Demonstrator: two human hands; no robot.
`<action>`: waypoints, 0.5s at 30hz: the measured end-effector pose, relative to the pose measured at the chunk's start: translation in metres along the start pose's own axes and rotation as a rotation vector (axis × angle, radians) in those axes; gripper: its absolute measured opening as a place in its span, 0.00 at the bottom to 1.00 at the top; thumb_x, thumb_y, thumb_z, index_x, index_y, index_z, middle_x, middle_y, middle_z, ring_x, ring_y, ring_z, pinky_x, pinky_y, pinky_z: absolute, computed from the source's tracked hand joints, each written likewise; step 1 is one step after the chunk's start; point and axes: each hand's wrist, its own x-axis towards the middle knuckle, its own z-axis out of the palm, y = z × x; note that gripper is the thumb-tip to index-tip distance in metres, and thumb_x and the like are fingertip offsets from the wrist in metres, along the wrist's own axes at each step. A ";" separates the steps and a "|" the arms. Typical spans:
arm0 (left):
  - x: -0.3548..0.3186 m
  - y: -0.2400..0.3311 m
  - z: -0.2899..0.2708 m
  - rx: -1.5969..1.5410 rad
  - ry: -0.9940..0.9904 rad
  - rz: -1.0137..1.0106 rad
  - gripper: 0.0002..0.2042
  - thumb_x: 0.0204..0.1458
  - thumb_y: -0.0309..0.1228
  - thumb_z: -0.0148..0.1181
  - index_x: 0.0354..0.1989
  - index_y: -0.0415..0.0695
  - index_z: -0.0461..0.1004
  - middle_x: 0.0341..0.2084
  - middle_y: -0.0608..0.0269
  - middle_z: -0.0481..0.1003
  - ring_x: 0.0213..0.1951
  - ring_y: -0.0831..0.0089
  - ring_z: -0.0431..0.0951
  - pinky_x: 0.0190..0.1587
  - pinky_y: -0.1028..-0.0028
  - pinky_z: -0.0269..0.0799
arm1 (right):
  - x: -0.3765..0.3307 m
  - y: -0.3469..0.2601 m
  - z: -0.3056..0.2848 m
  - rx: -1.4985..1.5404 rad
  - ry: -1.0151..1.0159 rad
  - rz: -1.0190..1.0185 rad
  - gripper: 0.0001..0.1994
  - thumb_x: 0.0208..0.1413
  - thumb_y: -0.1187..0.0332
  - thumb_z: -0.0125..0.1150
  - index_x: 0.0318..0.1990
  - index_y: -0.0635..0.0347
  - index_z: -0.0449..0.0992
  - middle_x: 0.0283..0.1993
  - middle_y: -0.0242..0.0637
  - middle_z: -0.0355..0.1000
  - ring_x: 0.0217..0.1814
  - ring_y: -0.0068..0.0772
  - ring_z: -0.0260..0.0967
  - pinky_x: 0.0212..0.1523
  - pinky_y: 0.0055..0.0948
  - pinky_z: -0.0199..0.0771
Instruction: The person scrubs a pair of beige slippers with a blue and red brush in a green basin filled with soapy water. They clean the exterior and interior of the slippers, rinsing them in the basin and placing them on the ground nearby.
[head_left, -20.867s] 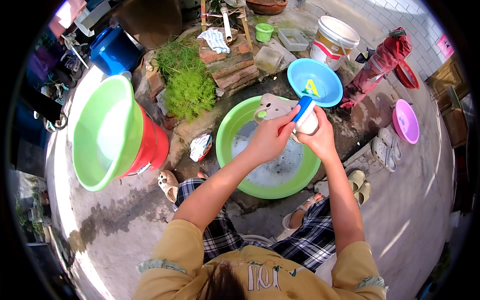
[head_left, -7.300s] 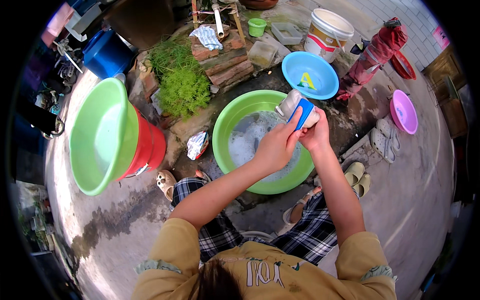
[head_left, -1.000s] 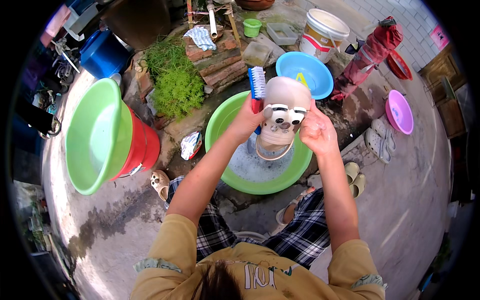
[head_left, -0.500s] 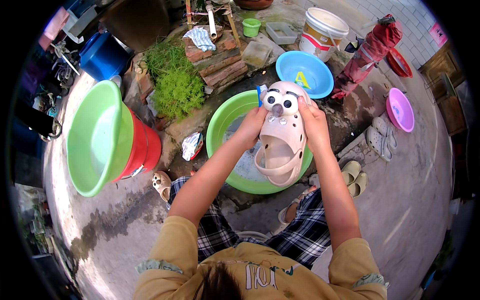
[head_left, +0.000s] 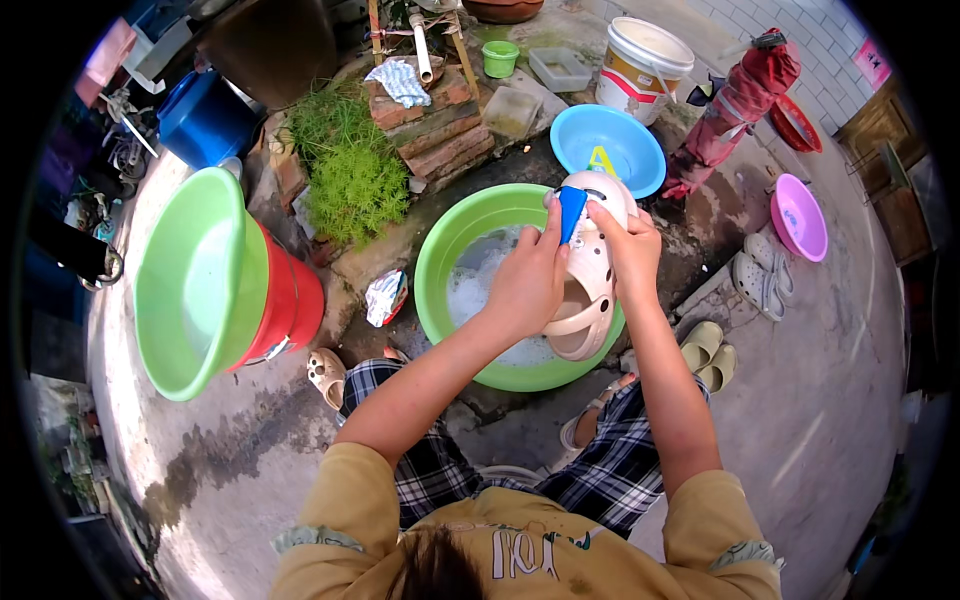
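Note:
A pale pink clog (head_left: 594,258) with cartoon eyes on its toe is in my right hand (head_left: 634,248), whose fingers wrap its side. My left hand (head_left: 528,282) grips a blue scrubbing brush (head_left: 572,212) and presses it to the clog near the toe. Brush and hands hide part of the eyes, and the bristles are out of sight. Beneath both hands stands a green basin (head_left: 430,270) holding sudsy water (head_left: 468,290). The clog is over the basin's right side, heel toward me.
Behind the basin are a light-blue basin (head_left: 565,135) and a white bucket (head_left: 640,70). On the left, another green basin (head_left: 232,290) leans on a red bucket (head_left: 295,300). Grey clogs (head_left: 755,280), green clogs (head_left: 705,345) and a wrapped red umbrella (head_left: 735,110) are at right.
My left hand has let go of the clog's side and brought the blue brush over its toe. The clog has shifted slightly right and turned in my right hand.

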 end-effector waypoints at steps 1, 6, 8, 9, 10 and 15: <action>0.005 -0.004 -0.002 -0.012 0.012 0.009 0.26 0.56 0.30 0.43 0.63 0.42 0.47 0.30 0.50 0.65 0.31 0.57 0.69 0.35 0.63 0.65 | -0.003 0.000 0.002 -0.039 0.020 -0.049 0.12 0.38 0.65 0.71 0.23 0.66 0.79 0.40 0.38 0.66 0.44 0.27 0.64 0.43 0.26 0.64; 0.034 -0.039 0.000 -0.136 0.150 -0.041 0.24 0.56 0.31 0.43 0.60 0.35 0.51 0.26 0.43 0.69 0.29 0.49 0.71 0.32 0.57 0.66 | -0.014 0.018 0.013 -0.242 0.001 -0.216 0.16 0.35 0.66 0.72 0.12 0.67 0.71 0.37 0.41 0.65 0.40 0.28 0.63 0.41 0.26 0.63; 0.021 -0.037 0.012 -0.189 0.090 -0.012 0.24 0.56 0.31 0.42 0.60 0.36 0.52 0.25 0.40 0.70 0.29 0.47 0.72 0.33 0.58 0.66 | -0.006 0.021 0.008 -0.273 0.079 -0.252 0.15 0.36 0.67 0.72 0.13 0.67 0.72 0.39 0.41 0.65 0.41 0.29 0.63 0.42 0.26 0.63; 0.012 -0.032 0.017 -0.215 0.057 0.006 0.24 0.56 0.31 0.42 0.60 0.36 0.52 0.24 0.39 0.71 0.29 0.47 0.73 0.33 0.58 0.66 | -0.003 0.009 0.005 -0.214 0.108 -0.198 0.13 0.38 0.67 0.70 0.16 0.67 0.74 0.42 0.41 0.64 0.42 0.30 0.63 0.43 0.27 0.63; 0.005 -0.012 0.010 -0.190 -0.075 -0.103 0.23 0.56 0.32 0.41 0.60 0.36 0.52 0.24 0.38 0.72 0.29 0.47 0.73 0.34 0.59 0.67 | 0.005 0.014 -0.002 -0.194 0.109 -0.178 0.12 0.39 0.68 0.70 0.17 0.67 0.75 0.43 0.41 0.64 0.43 0.30 0.63 0.44 0.28 0.63; 0.030 -0.026 0.001 -0.183 0.058 -0.128 0.24 0.56 0.32 0.41 0.61 0.39 0.51 0.27 0.42 0.73 0.30 0.48 0.74 0.34 0.59 0.67 | -0.004 0.028 0.002 -0.253 -0.028 -0.205 0.11 0.37 0.67 0.71 0.18 0.65 0.77 0.42 0.41 0.64 0.42 0.31 0.63 0.44 0.28 0.63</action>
